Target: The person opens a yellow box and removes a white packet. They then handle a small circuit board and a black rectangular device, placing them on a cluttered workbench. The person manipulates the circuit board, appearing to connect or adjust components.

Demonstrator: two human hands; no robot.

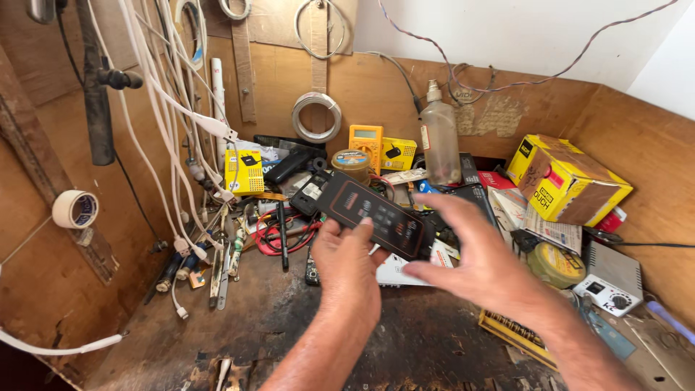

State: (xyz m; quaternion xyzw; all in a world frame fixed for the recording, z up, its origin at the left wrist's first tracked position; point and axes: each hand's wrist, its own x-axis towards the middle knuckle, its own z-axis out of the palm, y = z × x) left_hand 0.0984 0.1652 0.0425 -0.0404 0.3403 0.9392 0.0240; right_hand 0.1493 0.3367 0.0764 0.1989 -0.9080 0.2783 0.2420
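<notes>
Cluttered wooden bench [304, 318]: left hand [347, 268] grips a black control panel [376, 216] above its middle; right hand [478, 257] hovers open, fingers spread, beside it.

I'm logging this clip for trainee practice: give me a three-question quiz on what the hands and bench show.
1. True or false: the left hand holds the black remote-like panel.
2. The right hand is: A) gripping the clear bottle B) open, fingers spread beside the panel C) on the yellow box.
3. What colour is the multimeter at the back wall?

Key: 1 true; 2 B; 3 orange-yellow.
</notes>
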